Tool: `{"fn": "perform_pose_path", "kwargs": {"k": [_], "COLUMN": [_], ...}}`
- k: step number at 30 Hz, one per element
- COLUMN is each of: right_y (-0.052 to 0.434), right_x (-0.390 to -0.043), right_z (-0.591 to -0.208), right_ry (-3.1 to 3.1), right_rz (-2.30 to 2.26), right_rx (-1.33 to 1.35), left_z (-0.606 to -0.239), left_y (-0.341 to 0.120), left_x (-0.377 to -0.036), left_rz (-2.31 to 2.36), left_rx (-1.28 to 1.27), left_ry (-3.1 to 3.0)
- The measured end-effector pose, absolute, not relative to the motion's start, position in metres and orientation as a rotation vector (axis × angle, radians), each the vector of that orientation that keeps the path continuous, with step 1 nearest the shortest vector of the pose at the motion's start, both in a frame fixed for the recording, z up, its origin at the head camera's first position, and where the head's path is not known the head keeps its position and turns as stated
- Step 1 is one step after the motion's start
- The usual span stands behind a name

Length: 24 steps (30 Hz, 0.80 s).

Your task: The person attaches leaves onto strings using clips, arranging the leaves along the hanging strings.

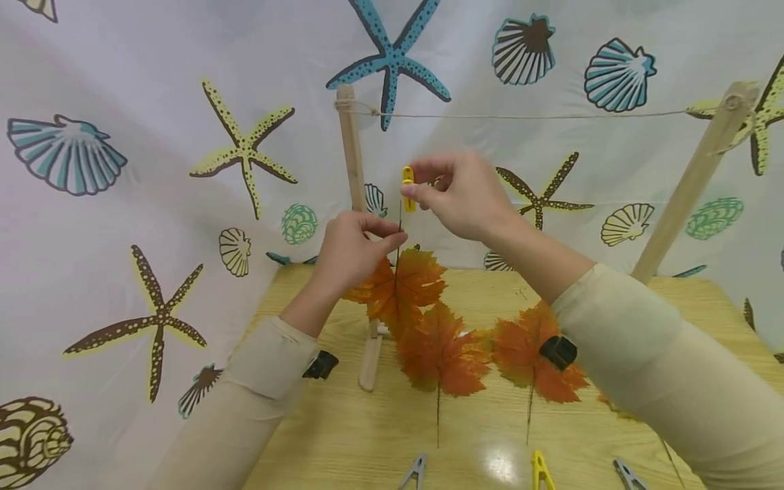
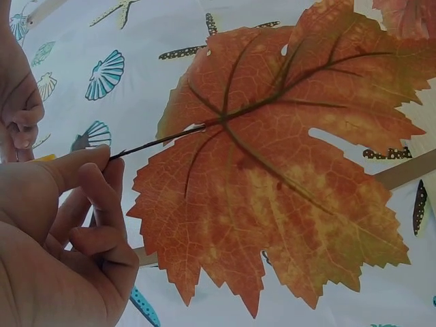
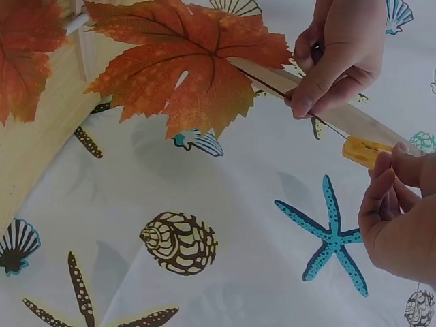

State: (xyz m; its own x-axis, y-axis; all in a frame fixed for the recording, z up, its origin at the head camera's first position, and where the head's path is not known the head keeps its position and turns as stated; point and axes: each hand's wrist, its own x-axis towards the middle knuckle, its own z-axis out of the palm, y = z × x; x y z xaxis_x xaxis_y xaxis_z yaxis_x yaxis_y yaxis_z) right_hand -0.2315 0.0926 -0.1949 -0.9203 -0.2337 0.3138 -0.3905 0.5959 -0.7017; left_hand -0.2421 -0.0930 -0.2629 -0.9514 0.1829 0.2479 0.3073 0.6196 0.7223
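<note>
My left hand (image 1: pixel 354 250) pinches the dark stem of an orange artificial maple leaf (image 1: pixel 404 286) between thumb and forefinger. The leaf hangs below the fingers in the head view, its veins and jagged edge plain in the left wrist view. Just above, my right hand (image 1: pixel 470 199) grips a small yellow clothespin (image 1: pixel 408 189) with thumb and fingertips. In the right wrist view, the stem's free tip meets the end of the clothespin (image 3: pixel 366 151). Behind both hands, higher up, a thin string (image 1: pixel 527 116) runs across.
Wooden posts (image 1: pixel 352 146) hold the string at both ends. More orange leaves (image 1: pixel 444 350) lie on the wooden table (image 1: pixel 343 435). Along its near edge are a yellow clothespin (image 1: pixel 542 469) and grey clothespins (image 1: pixel 415 471). A patterned curtain (image 1: pixel 153 224) hangs behind.
</note>
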Motion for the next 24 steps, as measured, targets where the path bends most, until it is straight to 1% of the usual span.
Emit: {"fn": "perform_pose_path", "kwargs": {"k": [13, 17, 24], "right_y": [0.089, 0.089, 0.085], "right_x": [-0.227, -0.225, -0.228], "right_z": [-0.17, -0.166, -0.152], "right_ry": [-2.566, -2.52, -2.476], "right_rz": [1.252, 1.229, 1.148], "right_rx": [0.516, 0.547, 0.603], "left_z": [-0.232, -0.225, -0.209], "left_y": [-0.091, -0.091, -0.092], "left_x": [-0.246, -0.248, -0.248], "left_rz": [-1.229, -1.214, -1.196], "left_rx": [-0.418, -0.439, -0.402], "left_ry": [-2.649, -2.643, -2.631]}}
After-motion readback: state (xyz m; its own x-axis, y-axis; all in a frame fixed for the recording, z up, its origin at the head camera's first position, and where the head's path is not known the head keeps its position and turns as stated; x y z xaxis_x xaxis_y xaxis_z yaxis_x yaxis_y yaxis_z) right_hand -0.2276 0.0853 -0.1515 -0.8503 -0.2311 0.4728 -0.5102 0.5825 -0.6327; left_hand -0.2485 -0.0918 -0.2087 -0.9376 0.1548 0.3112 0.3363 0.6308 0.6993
